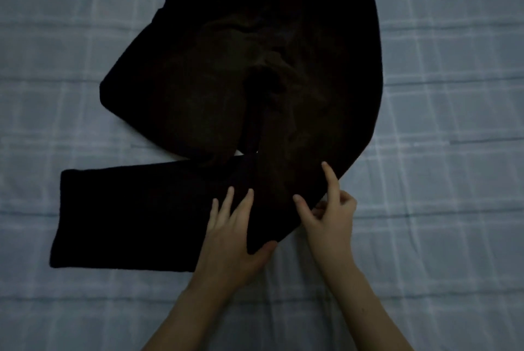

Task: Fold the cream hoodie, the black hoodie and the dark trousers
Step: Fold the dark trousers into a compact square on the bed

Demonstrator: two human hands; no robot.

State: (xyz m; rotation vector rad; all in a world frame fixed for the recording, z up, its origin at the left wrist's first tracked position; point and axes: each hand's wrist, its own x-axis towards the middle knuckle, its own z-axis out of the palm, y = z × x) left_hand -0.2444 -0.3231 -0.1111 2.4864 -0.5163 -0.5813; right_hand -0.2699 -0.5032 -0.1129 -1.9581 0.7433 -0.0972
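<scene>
One dark, nearly black garment [283,47] lies spread on the bed; in the dim light I cannot tell whether it is the black hoodie or the dark trousers. A long tube of it [136,214] bends at the near right and runs left to a squared end. My left hand [235,234] lies on this bend, fingers spread on top and thumb hooked round the near edge. My right hand [329,209] holds the bend's right edge, with forefinger and thumb on the cloth and the other fingers curled beneath. No cream hoodie is in view.
A pale blue-grey checked bed sheet [439,124] covers the whole surface, with slight creases. A shorter wide part of the garment [158,95] ends at the middle left. Bare sheet lies on both sides and near me.
</scene>
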